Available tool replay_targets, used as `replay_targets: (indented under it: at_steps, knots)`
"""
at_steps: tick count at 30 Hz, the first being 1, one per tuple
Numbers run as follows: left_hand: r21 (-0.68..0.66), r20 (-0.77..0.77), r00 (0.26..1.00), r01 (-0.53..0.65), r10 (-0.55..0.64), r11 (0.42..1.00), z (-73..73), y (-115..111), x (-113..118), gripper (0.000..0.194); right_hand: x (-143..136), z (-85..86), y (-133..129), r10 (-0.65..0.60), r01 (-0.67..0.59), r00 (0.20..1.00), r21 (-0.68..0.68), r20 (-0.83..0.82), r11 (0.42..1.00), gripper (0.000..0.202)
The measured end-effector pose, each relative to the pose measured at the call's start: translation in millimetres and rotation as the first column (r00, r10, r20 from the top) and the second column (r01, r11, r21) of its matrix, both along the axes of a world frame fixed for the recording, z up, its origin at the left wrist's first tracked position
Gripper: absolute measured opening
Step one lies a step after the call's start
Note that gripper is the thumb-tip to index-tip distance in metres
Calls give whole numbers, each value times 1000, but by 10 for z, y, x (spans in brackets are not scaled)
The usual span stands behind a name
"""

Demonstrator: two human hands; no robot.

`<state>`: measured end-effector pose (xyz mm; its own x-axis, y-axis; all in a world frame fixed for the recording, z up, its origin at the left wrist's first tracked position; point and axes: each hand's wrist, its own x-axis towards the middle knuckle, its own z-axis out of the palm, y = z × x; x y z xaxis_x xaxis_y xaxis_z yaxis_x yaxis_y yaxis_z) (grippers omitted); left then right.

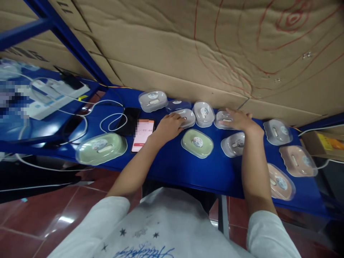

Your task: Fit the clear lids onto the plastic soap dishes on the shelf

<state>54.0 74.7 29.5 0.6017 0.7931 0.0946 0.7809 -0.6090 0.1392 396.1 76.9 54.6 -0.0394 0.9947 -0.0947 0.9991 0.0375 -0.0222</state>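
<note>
Several small lidded boxes are spread over a blue table. My left hand rests on a greyish box in the back middle, its fingers over the lid. Further right, my right hand reaches over another greyish box, fingers spread across its top. Between the hands stand a grey box at the back and a green box in front. A second grey box sits below my right hand, partly behind the forearm.
A lit phone, a larger green box, cables and a white power strip lie left. Pinkish boxes and a grey one stand right. Cardboard walls the back of the blue table.
</note>
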Motion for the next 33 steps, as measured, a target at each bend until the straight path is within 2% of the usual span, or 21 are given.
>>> replay_targets:
  at_steps: [3, 6, 9, 11, 12, 15, 18, 23, 26, 29, 33]
  knots:
    - [-24, -21, 1000, -23, 22, 999, -27, 20, -23, 36, 28, 114, -65, -73, 71, 997, -53, -37, 996, 59]
    - [-21, 12, 999, -47, 48, 999, -24, 21, -42, 40, 20, 241, -127, -81, 83, 993, 14, -82, 996, 45]
    - [-19, 57, 997, -47, 48, 999, -28, 27, -59, 40, -78, 256, -166, -90, 76, 993, -174, -74, 982, 41]
    - [-28, 80, 996, -42, 44, 999, -38, 42, -69, 38, -205, 204, -185, -108, 106, 994, -297, 8, 949, 49]
    - [-35, 89, 995, -43, 46, 998, -42, 52, -73, 38, -280, 172, -191, -112, 127, 991, -311, 66, 942, 55]
    - [-56, 108, 992, -63, 68, 996, -48, 81, -70, 38, -486, 89, -199, -104, 155, 975, -265, 196, 952, 57]
    - [-58, 126, 988, -78, 85, 995, -41, 96, -49, 38, -540, 61, -194, -96, 148, 970, -228, 224, 962, 50]
    - [12, 143, 984, -111, 108, 994, -30, 73, -37, 38, -280, 184, -227, -57, 71, 995, -190, 78, 979, 46]
    - [72, 111, 985, -143, 134, 987, -27, 49, -48, 49, -238, 317, -296, -60, 61, 998, -85, 11, 995, 50]
    - [86, 108, 979, -184, 175, 979, -17, 39, -47, 55, -454, 328, -330, 27, -25, 999, 49, -45, 999, 54]
    - [68, 148, 967, -218, 206, 974, -4, 61, -43, 46, -824, 88, -230, 202, -197, 975, 66, -88, 978, 80]
